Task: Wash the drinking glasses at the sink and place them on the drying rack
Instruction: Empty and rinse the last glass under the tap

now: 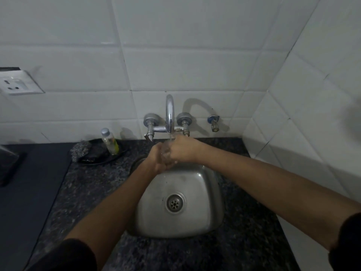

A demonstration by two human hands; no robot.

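Note:
A clear drinking glass (166, 153) is pressed between both hands under the chrome tap (169, 112), where a thin stream of water falls onto it. My left hand (156, 157) wraps it from the left and below. My right hand (183, 150) closes over it from the right. Most of the glass is hidden by my fingers. The hands hover over the back edge of the small steel sink (197, 180), whose basin holds no other glasses. No drying rack is in view.
A black dish (109, 159) on the speckled counter left of the tap holds a steel scrubber (81, 150) and a small soap bottle (110, 141). White tiled walls close in behind and on the right. A wall socket (14, 83) sits far left.

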